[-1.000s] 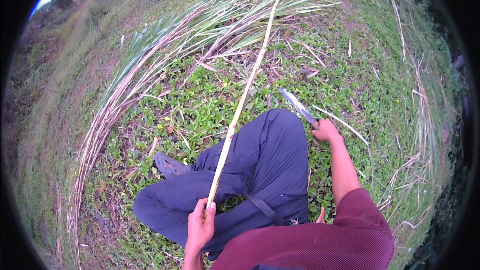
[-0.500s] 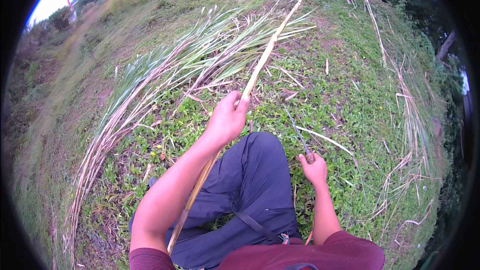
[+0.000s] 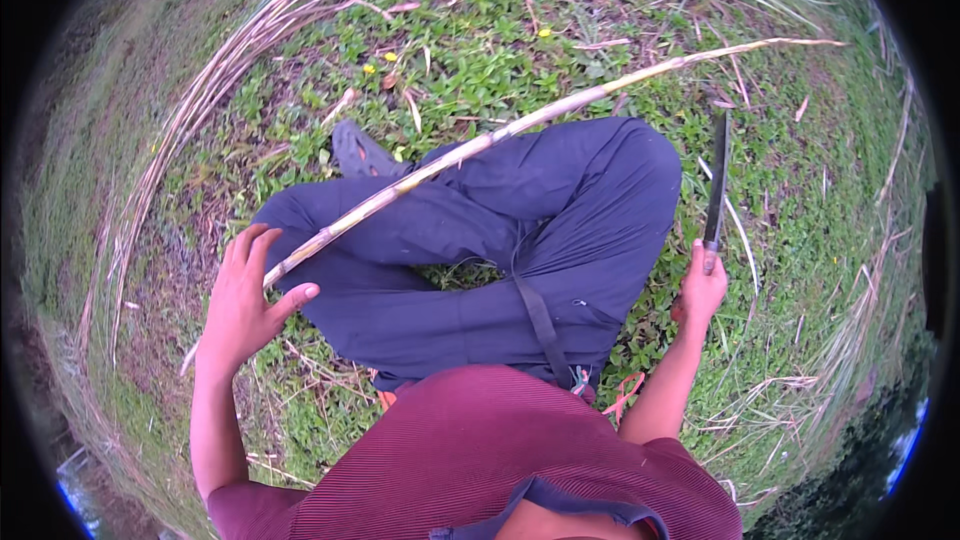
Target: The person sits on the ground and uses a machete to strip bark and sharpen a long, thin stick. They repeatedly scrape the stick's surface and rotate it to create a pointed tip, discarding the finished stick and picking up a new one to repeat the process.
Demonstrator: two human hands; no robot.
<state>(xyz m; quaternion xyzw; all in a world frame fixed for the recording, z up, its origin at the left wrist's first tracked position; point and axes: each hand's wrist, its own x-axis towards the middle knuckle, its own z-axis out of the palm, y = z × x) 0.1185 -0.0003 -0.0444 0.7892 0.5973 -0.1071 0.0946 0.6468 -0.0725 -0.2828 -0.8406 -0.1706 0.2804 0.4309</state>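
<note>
A long, pale yellow cane stalk (image 3: 480, 145) with darker joints lies slantwise across my crossed legs (image 3: 400, 270). It tapers toward the far right, and its near end passes beneath my left hand. My left hand (image 3: 243, 305) is open over that end, thumb and fingers spread, not closed round the stalk; whether the palm touches it I cannot tell. Beyond my right knee, my right hand (image 3: 703, 290) is closed round the handle of a machete (image 3: 717, 180), whose dark, narrow blade points away from me, apart from the stalk.
A bundle of cut stalks with long green leaves (image 3: 210, 80) curves along the left and across the far side. Dry stalks and grass (image 3: 850, 330) lie at the right. Low green plants (image 3: 470, 60) cover the ground, with scattered plant scraps among them. One grey shoe (image 3: 362, 150) shows beyond my legs.
The stalk has swung from pointing away to lying across my legs toward the right. My left hand has let go of it and opened. The view has tipped down; the machete remains in my right hand.
</note>
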